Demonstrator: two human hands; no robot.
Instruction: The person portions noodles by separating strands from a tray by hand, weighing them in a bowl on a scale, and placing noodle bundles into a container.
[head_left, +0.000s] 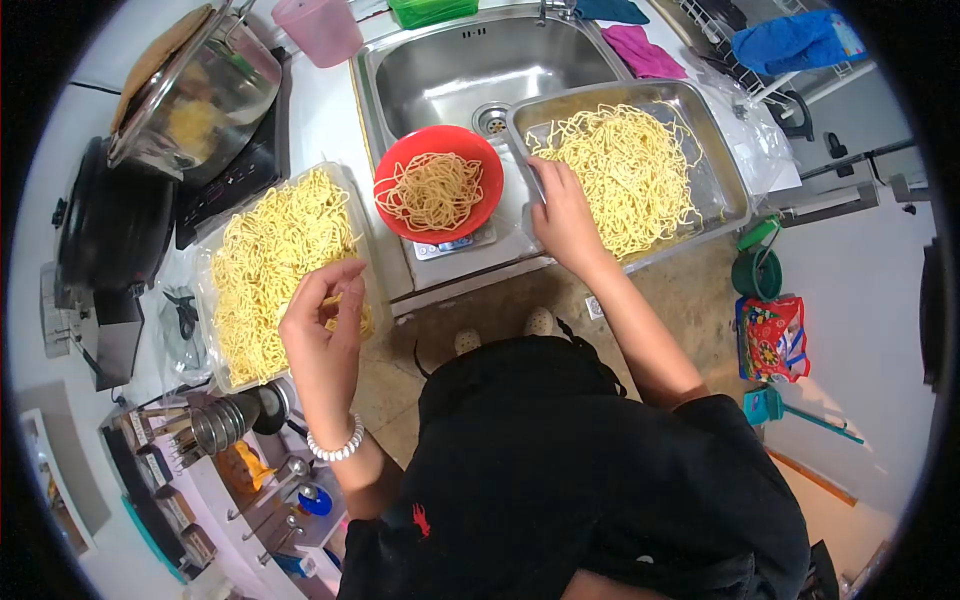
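Observation:
My left hand (325, 320), with a white beaded bracelet at the wrist, is over the right part of a clear plastic tray (362, 232) of yellow noodles (270, 265). Its fingers are curled, and what they hold, if anything, is hidden. My right hand (565, 215) rests at the left rim of a metal tray (725, 165) with more yellow noodles (625, 180). Its fingers lie close together along the noodles' edge. Between the hands, a red bowl (487, 160) with browner noodles (435, 190) sits on a small scale (455, 246).
A metal sink (400, 85) lies behind the bowl. At the left are a large clear-lidded pot (225, 100) and a black pot (115, 220). A pink container (318, 30), green basket (432, 10) and pink cloth (643, 52) stand around the sink.

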